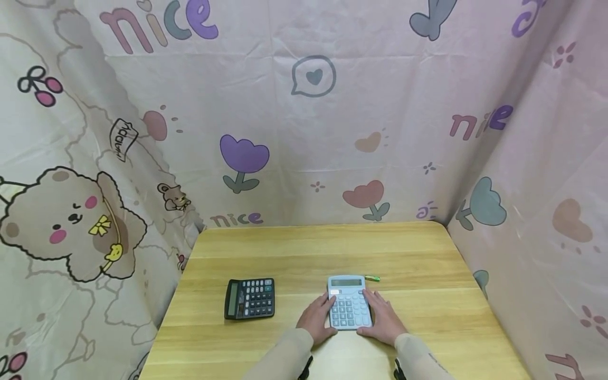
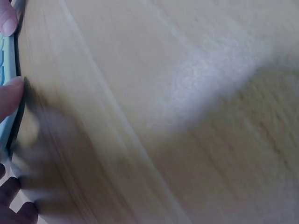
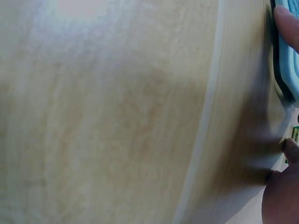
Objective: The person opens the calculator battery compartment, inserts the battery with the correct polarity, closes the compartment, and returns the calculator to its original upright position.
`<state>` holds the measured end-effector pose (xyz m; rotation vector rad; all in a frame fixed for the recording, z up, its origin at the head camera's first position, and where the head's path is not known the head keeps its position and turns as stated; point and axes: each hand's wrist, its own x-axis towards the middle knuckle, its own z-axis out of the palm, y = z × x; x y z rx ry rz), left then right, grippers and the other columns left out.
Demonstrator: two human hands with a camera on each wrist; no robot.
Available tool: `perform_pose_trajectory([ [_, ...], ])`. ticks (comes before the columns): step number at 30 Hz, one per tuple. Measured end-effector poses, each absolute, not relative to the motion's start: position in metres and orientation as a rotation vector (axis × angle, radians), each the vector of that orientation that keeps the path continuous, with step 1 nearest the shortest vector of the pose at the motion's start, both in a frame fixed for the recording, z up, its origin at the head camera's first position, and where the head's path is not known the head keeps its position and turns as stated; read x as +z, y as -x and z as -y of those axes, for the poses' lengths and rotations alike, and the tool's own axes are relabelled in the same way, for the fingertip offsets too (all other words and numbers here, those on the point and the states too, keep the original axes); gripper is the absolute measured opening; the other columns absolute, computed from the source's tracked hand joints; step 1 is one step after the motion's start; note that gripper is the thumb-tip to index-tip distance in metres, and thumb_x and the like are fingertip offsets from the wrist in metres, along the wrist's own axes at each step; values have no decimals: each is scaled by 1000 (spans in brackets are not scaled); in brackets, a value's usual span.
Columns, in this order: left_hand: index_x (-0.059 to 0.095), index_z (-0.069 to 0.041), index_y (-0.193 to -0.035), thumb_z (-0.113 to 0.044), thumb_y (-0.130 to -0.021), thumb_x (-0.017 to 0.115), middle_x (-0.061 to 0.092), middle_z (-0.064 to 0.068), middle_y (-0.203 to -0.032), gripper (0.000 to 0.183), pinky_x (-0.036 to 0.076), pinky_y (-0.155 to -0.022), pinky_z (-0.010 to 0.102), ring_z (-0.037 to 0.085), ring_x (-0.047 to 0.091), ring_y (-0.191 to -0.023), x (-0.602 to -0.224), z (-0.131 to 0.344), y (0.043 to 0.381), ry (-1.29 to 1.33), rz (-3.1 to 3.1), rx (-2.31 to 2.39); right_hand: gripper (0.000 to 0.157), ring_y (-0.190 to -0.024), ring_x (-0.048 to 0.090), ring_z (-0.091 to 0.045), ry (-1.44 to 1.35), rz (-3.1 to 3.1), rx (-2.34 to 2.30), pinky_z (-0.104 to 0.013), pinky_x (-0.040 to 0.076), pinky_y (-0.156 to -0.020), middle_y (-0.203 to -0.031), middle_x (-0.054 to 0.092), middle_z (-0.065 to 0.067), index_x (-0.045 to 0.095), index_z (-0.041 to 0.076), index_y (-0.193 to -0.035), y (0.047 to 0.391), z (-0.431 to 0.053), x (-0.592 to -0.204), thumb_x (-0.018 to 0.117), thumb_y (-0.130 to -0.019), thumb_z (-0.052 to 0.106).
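Observation:
A light blue calculator point(image 1: 350, 305) lies face up on the table, its display at the far end. Along its left side, my left hand point(image 1: 317, 318) holds it, the thumb near the front left corner and a fingertip over the left edge. My right hand point(image 1: 383, 320) grips the opposite side, with its thumb at the front right corner. In the left wrist view, thumbs touch the near edge of the calculator point(image 2: 5, 60). The right wrist view catches a corner of the calculator point(image 3: 288, 65) under the right thumb. Most of both palms is out of sight there.
A black calculator point(image 1: 250, 298) lies to the left, turned sideways. A small green battery-like cylinder point(image 1: 372, 278) lies just beyond the right hand. Printed cloth point(image 1: 294, 132) hangs behind the wooden table point(image 1: 313, 243) and along both sides.

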<state>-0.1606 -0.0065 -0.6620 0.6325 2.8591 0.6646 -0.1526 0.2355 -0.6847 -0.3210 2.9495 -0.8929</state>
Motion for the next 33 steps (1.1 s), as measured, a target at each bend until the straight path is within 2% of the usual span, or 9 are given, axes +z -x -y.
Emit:
perform_pose_trajectory([
  [8,33,-19,-142,-43,-68,76,32,5,-144,89,33,-102,40,23,35,-128,-666,13,159,-663,-2886,678,113,-135,18,-32,313,-2925,-894,-59,12,-105,-148,25,-3,26,18,-145,153,-233,-682,77,-54,60],
  [14,29,-22,-144,-47,-70,73,30,3,-146,90,31,-104,41,23,32,-129,-667,21,160,-651,-2884,678,112,-133,20,-36,343,-2930,-937,-61,14,-103,-147,25,-12,28,14,-144,154,-231,-679,76,-54,61],
  [18,27,-23,-145,-48,-70,72,30,5,-145,90,31,-103,44,25,31,-130,-662,26,159,-642,-2890,707,107,-132,24,-35,345,-2957,-974,-60,16,-103,-146,26,-15,29,12,-144,155,-230,-681,73,-60,61],
  [26,21,-27,-146,-46,-76,68,29,6,-146,87,33,-101,47,24,29,-130,-637,45,154,-647,-2926,750,95,-131,25,-32,190,-2956,-1088,-54,21,-105,-146,28,-12,29,14,-144,154,-231,-678,72,-69,53],
  [33,23,-23,-145,-46,-76,68,30,5,-145,86,33,-100,48,25,30,-130,-629,73,149,-596,-2986,792,90,-130,26,-35,169,-3051,-1128,-55,22,-103,-144,29,-16,29,7,-142,153,-229,-672,71,-74,47],
])
